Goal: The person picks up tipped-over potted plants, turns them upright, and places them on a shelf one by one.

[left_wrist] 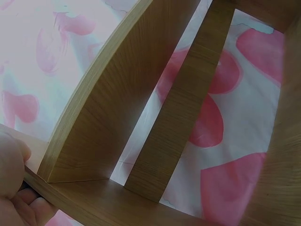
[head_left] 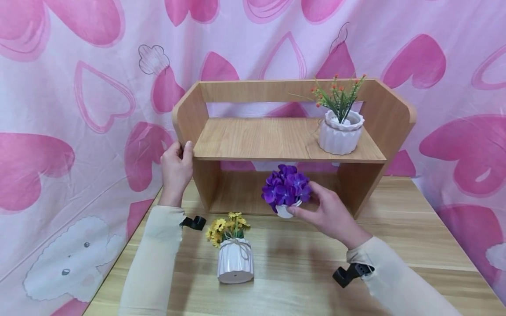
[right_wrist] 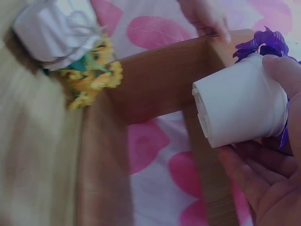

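While in right grip (head_left: 331, 214), purple-flowered pot (right_wrist: 240, 102) (white)

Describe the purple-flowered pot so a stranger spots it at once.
Find the wooden shelf unit. At its lower opening, the right hand holds the purple-flowered pot. Its purple blooms set it apart from the yellow-flowered pot and the orange-flowered pot.

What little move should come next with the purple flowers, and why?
I'd probably ease the purple flowers forward onto the lower shelf. The right grip holds their white pot in front of that level, where bare wood shows, and the left grip holds the wooden rack.
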Demonstrator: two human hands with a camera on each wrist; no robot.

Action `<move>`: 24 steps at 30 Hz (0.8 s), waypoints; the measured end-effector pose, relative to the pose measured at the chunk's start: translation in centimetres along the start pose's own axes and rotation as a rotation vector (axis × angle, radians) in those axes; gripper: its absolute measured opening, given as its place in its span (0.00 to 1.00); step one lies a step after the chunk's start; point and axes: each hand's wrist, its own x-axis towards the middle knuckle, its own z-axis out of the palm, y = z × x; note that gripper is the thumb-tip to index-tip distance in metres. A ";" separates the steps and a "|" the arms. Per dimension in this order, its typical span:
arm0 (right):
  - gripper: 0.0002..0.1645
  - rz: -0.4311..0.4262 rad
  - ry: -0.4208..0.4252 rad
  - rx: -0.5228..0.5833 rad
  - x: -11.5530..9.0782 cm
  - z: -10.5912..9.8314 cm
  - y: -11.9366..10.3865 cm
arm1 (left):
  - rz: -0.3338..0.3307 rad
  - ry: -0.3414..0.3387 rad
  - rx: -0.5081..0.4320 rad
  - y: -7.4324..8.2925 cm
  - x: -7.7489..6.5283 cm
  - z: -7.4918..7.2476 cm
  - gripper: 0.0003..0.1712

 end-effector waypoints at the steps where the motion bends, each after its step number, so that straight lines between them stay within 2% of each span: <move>1: 0.28 0.004 0.005 -0.012 0.4 -0.3 -0.2 | 0.002 0.002 -0.002 0.0 0.0 0.0 0.18; 4: 0.29 0.019 0.015 -0.005 1.6 -1.0 -0.8 | -0.001 0.000 -0.001 0.0 0.1 0.0 0.18; 9: 0.36 0.046 0.012 0.050 3.2 -2.2 -2.0 | -0.016 -0.008 0.006 0.0 0.1 0.1 0.18; 18: 0.43 0.073 0.008 0.064 5.3 -3.8 -4.0 | -0.036 -0.035 0.004 0.3 0.0 -0.1 0.20; 24: 0.47 0.132 -0.006 0.090 6.5 -4.7 -4.8 | -0.036 -0.025 0.006 0.1 0.0 0.0 0.19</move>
